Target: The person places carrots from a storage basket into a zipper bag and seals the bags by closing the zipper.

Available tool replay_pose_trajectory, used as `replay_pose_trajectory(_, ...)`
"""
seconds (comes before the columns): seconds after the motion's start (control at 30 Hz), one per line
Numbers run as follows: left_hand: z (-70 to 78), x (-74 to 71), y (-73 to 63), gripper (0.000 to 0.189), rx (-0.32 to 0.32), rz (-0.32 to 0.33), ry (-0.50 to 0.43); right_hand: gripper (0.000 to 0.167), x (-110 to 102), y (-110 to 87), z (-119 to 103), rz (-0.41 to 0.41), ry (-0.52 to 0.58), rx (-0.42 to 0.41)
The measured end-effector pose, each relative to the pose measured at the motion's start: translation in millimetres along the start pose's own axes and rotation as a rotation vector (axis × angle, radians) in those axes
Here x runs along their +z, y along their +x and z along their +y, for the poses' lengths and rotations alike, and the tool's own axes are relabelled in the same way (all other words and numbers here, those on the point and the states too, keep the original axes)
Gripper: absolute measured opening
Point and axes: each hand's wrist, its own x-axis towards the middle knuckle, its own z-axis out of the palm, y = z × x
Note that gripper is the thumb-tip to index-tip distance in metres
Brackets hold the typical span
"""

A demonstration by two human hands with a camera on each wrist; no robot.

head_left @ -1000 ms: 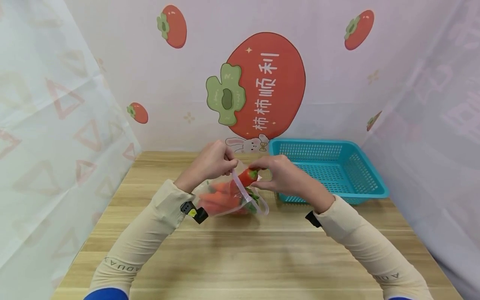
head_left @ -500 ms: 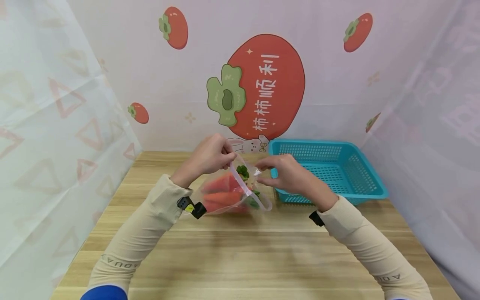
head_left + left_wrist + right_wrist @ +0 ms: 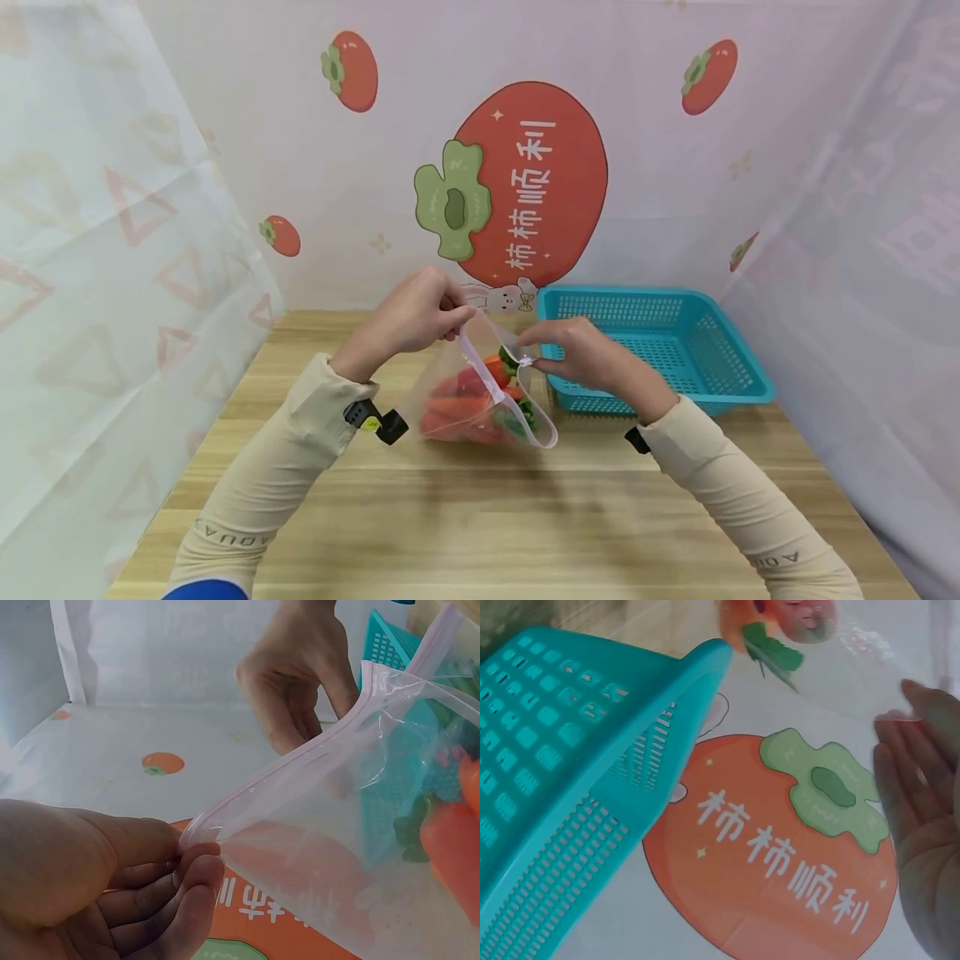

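A clear zip bag (image 3: pixel 442 367) with a pale pink zip rim stands on the table with its mouth facing right. Inside lie several orange-red, carrot-like vegetables (image 3: pixel 459 410) with leafy green tops, partly blurred by the film. My left hand (image 3: pixel 420 312) pinches the upper corner of the rim; the left wrist view shows thumb and fingertips meeting on the pink strip. My right hand (image 3: pixel 581 354) is at the opposite side of the mouth, thumb and forefinger on the bag's edge. In the right wrist view the right hand (image 3: pixel 926 780) has that film edge between thumb and forefinger.
A turquoise perforated basket (image 3: pixel 750 367) stands at the back right of the wooden table (image 3: pixel 480 525), just behind the right hand. A white backdrop (image 3: pixel 645 242) with printed persimmons closes off the rear, and pale sheets hang on both sides.
The right hand held a carrot-like vegetable at the bag's mouth, then let it go inside. Now its fingers are lower, on the bag's edge. The left hand keeps its hold on the rim.
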Motion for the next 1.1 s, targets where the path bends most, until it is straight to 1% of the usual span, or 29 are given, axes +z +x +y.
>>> replay_pose_trajectory(0.07, -0.2, 0.3, 0.0, 0.027, 0.013, -0.001, 0.000, 0.039, 2, -0.6, 1, 0.020, -0.005, -0.087)
replay_pose_trajectory(0.13, -0.9, 0.4, 0.2, 0.027, 0.028, -0.002, 0.000, 0.036, 4, -0.9, 2, 0.044, -0.015, -0.157)
replay_pose_trajectory(0.2, -2.7, 0.0, 0.6, 0.027, 0.038, 0.002, -0.001, 0.032, 4, -0.9, 1, 0.070, -0.021, -0.193)
replay_pose_trajectory(0.27, -5.5, -0.9, 0.8, 0.027, 0.048, 0.005, -0.006, 0.030, 4, -0.5, 0, 0.096, -0.011, -0.199)
replay_pose_trajectory(0.4, -14.0, -4.5, 1.2, 0.026, 0.082, 0.013, -0.007, 0.026, 5, 0.6, -1, 0.152, 0.015, -0.180)
replay_pose_trajectory(0.5, -18.9, -9.3, -0.3, 0.022, 0.119, 0.006, 0.002, 0.025, 6, 0.1, -1, 0.215, 0.026, -0.161)
replay_pose_trajectory(0.63, -23.9, -17.7, -8.0, 0.018, 0.140, 0.000, 0.015, 0.023, 6, 0.4, -2, 0.304, 0.057, -0.134)
replay_pose_trajectory(0.73, -31.2, -22.8, -17.3, 0.016, 0.138, 0.017, 0.008, 0.023, 4, 2.4, -4, 0.352, 0.088, -0.110)
replay_pose_trajectory(0.83, -40.2, -25.9, -27.6, 0.018, 0.141, 0.045, -0.016, 0.022, 4, 4.2, -7, 0.394, 0.113, -0.077)
replay_pose_trajectory(1.0, -57.5, -27.0, -48.2, 0.030, 0.159, 0.075, -0.062, 0.019, 4, 6.7, -10, 0.450, 0.159, -0.009)
replay_pose_trajectory(1.1, -69.7, -24.0, -62.4, 0.039, 0.179, 0.095, -0.057, 0.018, 6, 7.4, -12, 0.478, 0.183, 0.033)
